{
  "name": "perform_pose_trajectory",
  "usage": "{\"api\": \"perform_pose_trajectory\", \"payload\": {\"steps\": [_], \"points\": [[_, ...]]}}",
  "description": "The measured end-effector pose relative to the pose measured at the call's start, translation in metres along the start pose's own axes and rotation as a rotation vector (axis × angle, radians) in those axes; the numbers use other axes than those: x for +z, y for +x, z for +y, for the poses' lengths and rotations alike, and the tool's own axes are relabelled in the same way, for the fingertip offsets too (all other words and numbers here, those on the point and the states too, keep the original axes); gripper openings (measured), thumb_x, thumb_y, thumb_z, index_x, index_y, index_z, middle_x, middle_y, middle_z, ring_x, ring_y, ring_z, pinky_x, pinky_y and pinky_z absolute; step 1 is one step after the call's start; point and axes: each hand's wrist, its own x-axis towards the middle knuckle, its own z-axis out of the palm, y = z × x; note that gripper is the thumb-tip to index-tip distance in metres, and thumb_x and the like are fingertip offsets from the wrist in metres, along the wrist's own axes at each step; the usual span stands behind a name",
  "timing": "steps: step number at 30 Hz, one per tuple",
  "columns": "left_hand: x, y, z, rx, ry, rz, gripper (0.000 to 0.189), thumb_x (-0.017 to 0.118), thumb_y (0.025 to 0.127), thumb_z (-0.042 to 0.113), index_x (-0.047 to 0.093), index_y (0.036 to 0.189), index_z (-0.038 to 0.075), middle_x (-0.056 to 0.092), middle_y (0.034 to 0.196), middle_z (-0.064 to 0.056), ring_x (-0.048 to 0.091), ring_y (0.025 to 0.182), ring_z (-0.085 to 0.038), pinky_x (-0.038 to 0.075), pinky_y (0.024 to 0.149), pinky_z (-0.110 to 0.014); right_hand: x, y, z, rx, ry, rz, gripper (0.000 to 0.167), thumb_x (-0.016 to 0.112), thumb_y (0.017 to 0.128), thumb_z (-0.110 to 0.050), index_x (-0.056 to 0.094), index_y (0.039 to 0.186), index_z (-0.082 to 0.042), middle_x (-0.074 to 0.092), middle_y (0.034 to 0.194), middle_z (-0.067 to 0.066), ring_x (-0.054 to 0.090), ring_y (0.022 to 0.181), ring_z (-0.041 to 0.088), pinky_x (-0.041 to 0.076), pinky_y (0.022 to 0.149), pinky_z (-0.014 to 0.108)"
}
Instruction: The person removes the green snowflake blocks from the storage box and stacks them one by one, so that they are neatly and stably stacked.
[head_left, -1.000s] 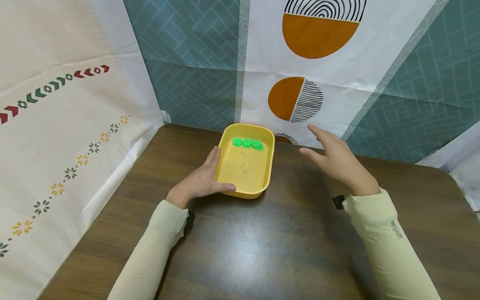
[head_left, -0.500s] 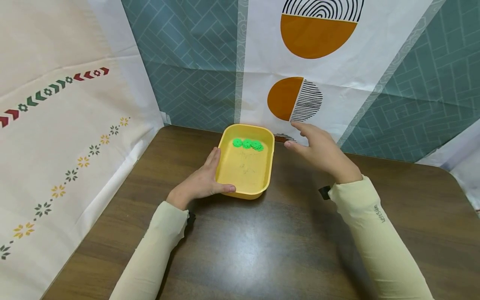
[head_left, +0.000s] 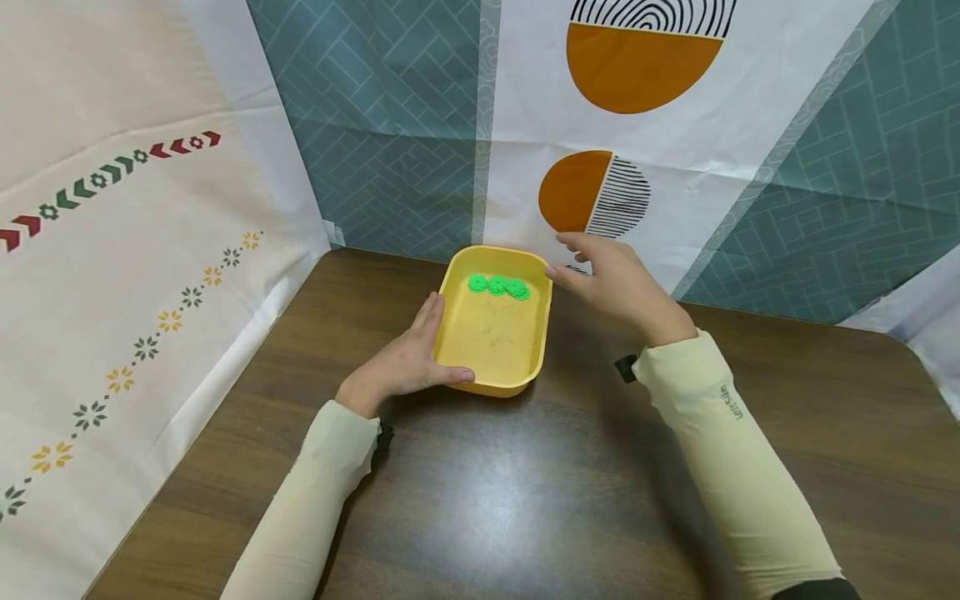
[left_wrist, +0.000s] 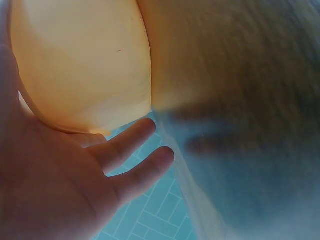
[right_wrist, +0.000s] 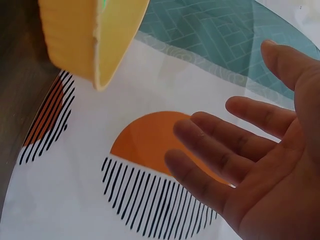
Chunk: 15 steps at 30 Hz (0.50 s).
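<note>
A yellow plastic tub (head_left: pixel 491 342) stands on the wooden table near the back wall. Inside it, toward the far end, several small green scalloped discs (head_left: pixel 498 286) lie in a row, bunched and overlapping at the right. My left hand (head_left: pixel 408 354) rests against the tub's left side, thumb over the near rim. In the left wrist view its fingers (left_wrist: pixel 132 142) stretch out straight and spread beside the tub wall. My right hand (head_left: pixel 618 287) hovers by the tub's far right corner, fingers loosely extended with nothing in them. The right wrist view shows its palm (right_wrist: pixel 280 195) facing the tub.
The brown table (head_left: pixel 480 492) runs up to a wall sheet (head_left: pixel 375 133) in teal and white with orange half-circle prints. A cream embroidered cloth (head_left: pixel 150 267) hangs along the left side. Dark wrist straps show under both sleeves.
My right hand has moved left, from well right of the tub to its far right corner. The left hand, the tub and the green discs have stayed put.
</note>
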Motion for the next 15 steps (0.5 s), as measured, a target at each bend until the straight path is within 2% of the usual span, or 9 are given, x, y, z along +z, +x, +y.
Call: {"api": "perform_pose_trajectory", "payload": {"steps": [9,15], "points": [[0.0,0.001,-0.001,-0.006,-0.008,-0.004,0.133,0.081,0.078,0.059,-0.014,0.161,0.017,-0.017,0.167,0.001,0.013,0.152,-0.028,0.028,0.115,-0.048,0.009,0.02,-0.015,0.014,0.02,-0.033,0.059,0.062,0.1,-0.043,0.053,0.146,-0.006,0.055,0.143,0.011,0.056,0.122,0.031,0.046,0.1,0.048],[-0.001,0.0,-0.001,-0.01,-0.006,-0.01,0.132,0.08,0.079,0.059,-0.015,0.161,0.018,-0.017,0.167,0.001,0.012,0.152,-0.027,0.028,0.115,-0.048,0.019,0.033,-0.022,0.006,0.045,-0.041,0.052,0.063,0.101,-0.037,0.058,0.141,-0.005,0.061,0.135,0.012,0.057,0.119,0.031,0.047,0.098,0.046]]}}
